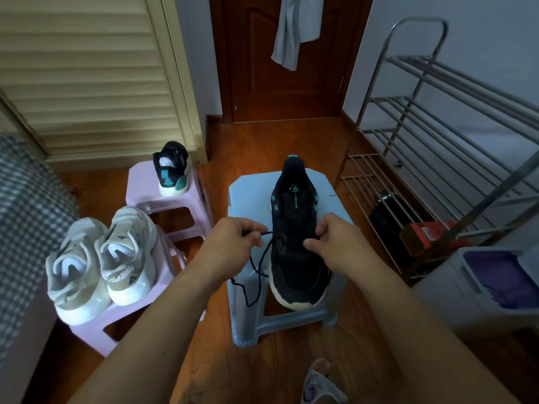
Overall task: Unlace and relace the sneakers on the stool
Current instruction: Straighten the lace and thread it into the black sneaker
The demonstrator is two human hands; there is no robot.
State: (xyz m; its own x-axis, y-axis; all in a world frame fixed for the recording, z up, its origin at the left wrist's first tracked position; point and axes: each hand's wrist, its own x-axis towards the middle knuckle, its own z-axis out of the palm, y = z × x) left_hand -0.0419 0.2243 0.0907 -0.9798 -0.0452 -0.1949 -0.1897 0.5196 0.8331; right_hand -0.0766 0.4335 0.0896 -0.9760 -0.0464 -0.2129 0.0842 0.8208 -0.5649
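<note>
My left grip point(237, 237) pinches the thin, limp lace point(256, 269) and my right grip point(331, 234) pinches its other end, over the dark sneaker point(294, 258) mid-stool point(248, 199).

We are seeing a blue stool point(250, 196) standing on the wooden floor point(280, 368), carrying one black sneaker point(294, 258) with its toe toward us. To its left, a pink stool point(143, 193) is holding a second black sneaker point(172, 170), heel toward us. Nearer to us, another pink stool point(96, 330) is bearing a pair of white sneakers point(99, 263) lying side by side. A metal rack point(437, 147) is standing at the right.
</note>
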